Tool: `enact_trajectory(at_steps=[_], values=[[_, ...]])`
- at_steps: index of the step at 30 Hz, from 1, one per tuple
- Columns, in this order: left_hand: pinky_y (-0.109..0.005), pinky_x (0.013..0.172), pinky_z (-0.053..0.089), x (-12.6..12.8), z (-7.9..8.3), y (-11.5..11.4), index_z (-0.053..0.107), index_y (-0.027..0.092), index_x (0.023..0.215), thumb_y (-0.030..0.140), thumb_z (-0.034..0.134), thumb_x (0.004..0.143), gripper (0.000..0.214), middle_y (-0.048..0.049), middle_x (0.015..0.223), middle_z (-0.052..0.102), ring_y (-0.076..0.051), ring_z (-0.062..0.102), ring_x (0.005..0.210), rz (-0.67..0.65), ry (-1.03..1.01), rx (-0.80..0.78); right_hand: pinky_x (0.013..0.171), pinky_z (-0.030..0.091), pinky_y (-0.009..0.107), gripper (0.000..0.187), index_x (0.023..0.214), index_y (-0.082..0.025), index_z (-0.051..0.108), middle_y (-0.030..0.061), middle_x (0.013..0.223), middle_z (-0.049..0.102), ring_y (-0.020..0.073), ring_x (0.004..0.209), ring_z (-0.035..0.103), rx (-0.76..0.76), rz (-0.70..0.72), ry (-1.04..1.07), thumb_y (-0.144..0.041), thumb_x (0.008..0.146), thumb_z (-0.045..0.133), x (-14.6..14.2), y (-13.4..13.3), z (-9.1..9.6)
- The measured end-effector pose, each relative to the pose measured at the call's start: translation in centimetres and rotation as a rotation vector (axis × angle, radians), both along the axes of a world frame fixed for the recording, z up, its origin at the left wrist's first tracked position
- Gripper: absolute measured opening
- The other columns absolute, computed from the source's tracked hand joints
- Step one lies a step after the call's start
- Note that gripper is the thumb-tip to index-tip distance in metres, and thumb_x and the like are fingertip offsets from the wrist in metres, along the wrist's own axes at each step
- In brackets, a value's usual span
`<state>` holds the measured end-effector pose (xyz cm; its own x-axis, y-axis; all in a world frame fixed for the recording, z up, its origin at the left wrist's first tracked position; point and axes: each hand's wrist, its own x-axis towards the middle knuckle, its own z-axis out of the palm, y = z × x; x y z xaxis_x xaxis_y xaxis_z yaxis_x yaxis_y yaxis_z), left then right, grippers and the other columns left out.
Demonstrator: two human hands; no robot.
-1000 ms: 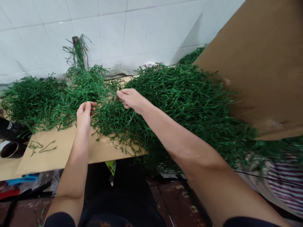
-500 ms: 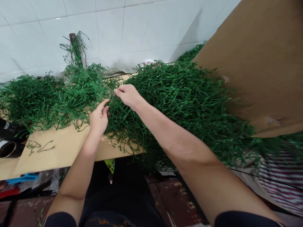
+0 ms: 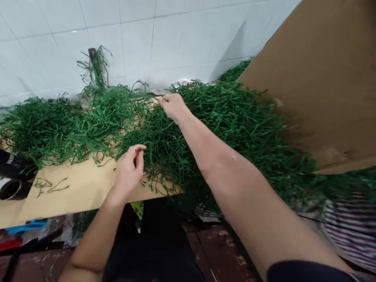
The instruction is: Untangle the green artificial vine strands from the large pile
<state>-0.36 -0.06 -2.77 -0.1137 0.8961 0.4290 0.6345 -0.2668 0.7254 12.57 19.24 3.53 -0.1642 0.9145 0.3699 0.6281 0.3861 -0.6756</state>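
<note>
My right hand (image 3: pixel 174 106) pinches thin green stems (image 3: pixel 143 95), which trail off to the left from its fingertips. It is over the back edge of a large heap of knotted green stems (image 3: pixel 232 113). Nearer to me, my left hand (image 3: pixel 129 168) is loosely curved, a gap showing between thumb and forefinger, and I see nothing held. Its fingertips are beside the front left side of that heap. Left of both hands spreads a second, looser pile of green stems (image 3: pixel 64 125). Both piles lie on a tan board (image 3: pixel 76 192).
A few loose stems (image 3: pixel 48 185) lie at the board's front left, near a dark cup (image 3: pixel 14 188). At right a big cardboard sheet (image 3: pixel 320 94) leans over the heap. White tiled wall (image 3: pixel 135 43) stands behind. Blue-handled (image 3: pixel 29 226) and red items are below left.
My right hand has moved back and to the right, drawing stems from the left pile side. My left hand has come down towards me and slightly right, its fingers curling closer.
</note>
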Motion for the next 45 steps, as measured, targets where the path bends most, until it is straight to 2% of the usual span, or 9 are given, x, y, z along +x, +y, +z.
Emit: enact_trajectory(at_steps=[6,14,16,19,23,29,33,39,45], values=[[-0.040,0.090,0.043,-2.9,1.8,2.9,0.065,0.017,0.085,0.034,0.052,0.083,0.022,-0.0085,0.097,0.067,-0.024,0.058,0.097,0.076,0.273,-0.114,0.056,0.022,0.026,0.032,0.056,-0.017,0.039,-0.0047,0.052,0.024,0.0071,0.054,0.023,-0.126,0.291,0.020,-0.023,0.086,0.049,-1.2,-4.6,3.1],[-0.026,0.073,0.045,-4.0,4.2,4.7,0.051,0.017,0.116,0.042,0.057,0.079,0.045,-0.0097,0.113,0.060,-0.015,0.058,0.087,0.220,-0.108,0.151,0.055,0.023,0.026,0.028,0.056,-0.015,0.046,-0.0044,0.050,0.034,0.0066,0.053,0.029,-0.119,0.422,-0.088,-0.022,0.080,0.058,-2.1,-5.6,3.3],[-0.025,0.070,0.044,-3.1,4.3,5.8,0.051,0.017,0.114,0.039,0.058,0.079,0.043,-0.0075,0.101,0.064,-0.014,0.058,0.079,0.133,-0.154,0.073,0.056,0.023,0.026,0.028,0.056,-0.015,0.046,-0.0041,0.051,0.035,0.0070,0.054,0.029,-0.094,0.418,-0.084,-0.022,0.081,0.057,-2.4,-5.9,3.2],[-0.024,0.063,0.039,-2.0,3.7,6.6,0.059,0.017,0.088,0.031,0.048,0.085,0.018,-0.0005,0.067,0.058,-0.012,0.052,0.063,0.049,-0.125,-0.035,0.057,0.023,0.026,0.030,0.056,-0.016,0.042,-0.0043,0.051,0.031,0.0074,0.056,0.028,-0.066,0.356,-0.041,-0.020,0.083,0.053,-2.5,-5.9,3.3],[-0.022,0.054,0.030,-1.8,2.5,6.1,0.050,0.017,0.061,0.026,0.043,0.088,0.029,0.0033,0.052,0.041,-0.009,0.039,0.052,0.080,-0.174,-0.076,0.058,0.023,0.027,0.030,0.056,-0.017,0.039,-0.0035,0.054,0.030,0.0081,0.057,0.028,-0.070,0.193,0.080,-0.020,0.085,0.049,-1.9,-4.9,3.1],[-0.020,0.056,0.037,-1.5,3.3,5.8,0.052,0.016,0.077,0.036,0.045,0.089,0.024,0.0003,0.069,0.060,-0.009,0.053,0.060,0.023,-0.592,-0.213,0.056,0.024,0.026,0.030,0.056,-0.017,0.039,-0.0049,0.053,0.028,0.0070,0.054,0.026,-0.092,0.279,0.051,-0.021,0.084,0.050,-2.3,-4.8,2.1],[-0.020,0.053,0.039,-1.4,4.3,6.0,0.055,0.016,0.091,0.061,0.036,0.084,0.050,-0.0045,0.075,0.064,-0.010,0.056,0.058,-0.124,-0.913,-0.406,0.058,0.024,0.026,0.027,0.058,-0.016,0.042,-0.0047,0.053,0.032,0.0070,0.055,0.029,-0.043,0.333,-0.045,-0.020,0.083,0.052,-3.0,-5.5,2.2],[-0.016,0.043,0.027,-1.7,4.4,5.3,0.053,0.016,0.075,0.042,0.060,0.079,0.027,0.0066,0.052,0.041,-0.003,0.035,0.042,-0.364,-1.055,-0.476,0.059,0.024,0.025,0.026,0.058,-0.016,0.042,-0.0038,0.056,0.036,0.0075,0.057,0.031,-0.016,0.317,-0.138,-0.020,0.082,0.053,-3.1,-5.6,2.3],[-0.017,0.041,0.016,-0.5,2.9,5.5,0.040,0.017,0.063,0.036,0.051,0.086,0.031,0.0095,0.043,0.022,-0.003,0.019,0.038,-0.248,-0.973,-0.378,0.060,0.023,0.026,0.027,0.060,-0.016,0.043,-0.0012,0.059,0.040,0.0093,0.059,0.032,0.110,0.145,-0.197,-0.025,0.083,0.051,-4.1,-4.8,1.4]])
